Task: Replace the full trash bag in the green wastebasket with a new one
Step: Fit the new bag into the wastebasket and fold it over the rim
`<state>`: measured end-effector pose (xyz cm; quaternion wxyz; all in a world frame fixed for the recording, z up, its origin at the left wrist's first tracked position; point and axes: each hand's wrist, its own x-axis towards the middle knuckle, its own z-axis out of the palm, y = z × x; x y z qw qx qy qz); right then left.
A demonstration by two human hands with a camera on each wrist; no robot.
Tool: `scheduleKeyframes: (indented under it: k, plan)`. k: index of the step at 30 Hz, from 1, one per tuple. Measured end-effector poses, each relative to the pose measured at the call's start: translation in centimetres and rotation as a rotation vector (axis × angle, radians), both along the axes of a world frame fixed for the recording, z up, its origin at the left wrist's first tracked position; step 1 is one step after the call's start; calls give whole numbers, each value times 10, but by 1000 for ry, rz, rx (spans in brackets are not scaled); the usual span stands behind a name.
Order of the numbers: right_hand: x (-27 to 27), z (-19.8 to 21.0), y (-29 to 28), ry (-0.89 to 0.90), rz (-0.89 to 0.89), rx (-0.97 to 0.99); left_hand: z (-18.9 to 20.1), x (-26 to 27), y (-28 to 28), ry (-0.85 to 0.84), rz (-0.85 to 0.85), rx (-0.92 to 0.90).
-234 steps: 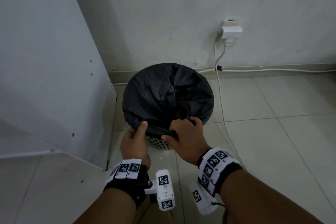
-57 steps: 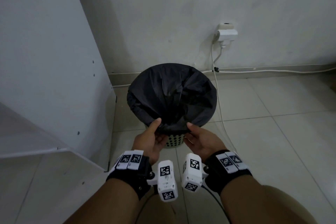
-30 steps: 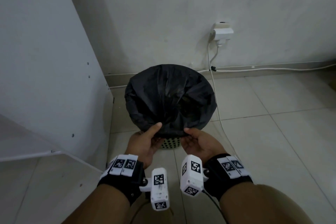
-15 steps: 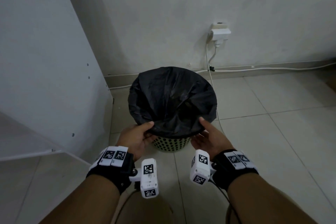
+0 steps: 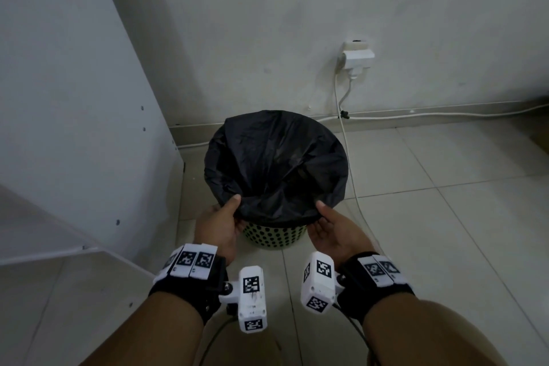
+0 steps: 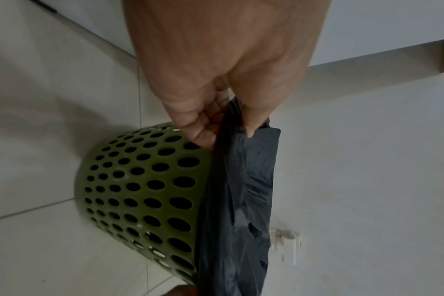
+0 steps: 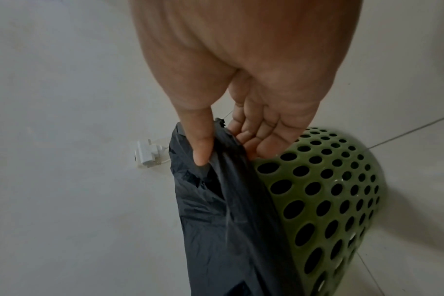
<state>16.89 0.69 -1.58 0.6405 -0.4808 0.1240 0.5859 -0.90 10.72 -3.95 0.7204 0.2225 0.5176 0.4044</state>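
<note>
A green perforated wastebasket (image 5: 274, 235) stands on the tiled floor by the wall, lined with a black trash bag (image 5: 276, 163) whose mouth is folded over the rim. My left hand (image 5: 221, 224) pinches the bag's edge at the near left of the rim, thumb on top and fingers beneath. At the near right of the rim my right hand (image 5: 331, 227) pinches the edge the same way. The left wrist view shows the bag (image 6: 241, 200) held between thumb and fingers beside the basket wall (image 6: 139, 190). The right wrist view shows the bag (image 7: 228, 210) pinched against the basket (image 7: 330, 190).
A white cabinet panel (image 5: 74, 98) stands close on the left of the basket. A white plug adapter (image 5: 358, 58) sits in the wall behind, and its cable (image 5: 350, 175) runs down past the basket's right side. Open tiled floor lies to the right.
Both hands have slid apart along the near rim, from close together at the front to the left and right sides, still holding the bag's edge. More of the basket wall shows.
</note>
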Motion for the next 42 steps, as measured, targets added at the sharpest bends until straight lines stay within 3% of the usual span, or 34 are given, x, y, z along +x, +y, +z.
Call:
scheduleKeyframes:
  k: [9,12,16,25,31,42]
  plan:
    - [-26,-7,-2,-53,235,-14,-1,9,-26,18,-119,-34]
    - [-7,-7,-3,-66,150,-55,7,-1,-13,21,-175,-54]
    - [11,-2,1,66,49,-44,15,-13,2,71,-214,-48]
    - [0,5,6,-2,72,-10,15,-14,-1,53,-81,26]
    - [-1,9,4,28,62,-2,4,-11,-12,169,25,77]
    - [-22,7,6,9,133,-22,10,13,-51,-46,-49,-83]
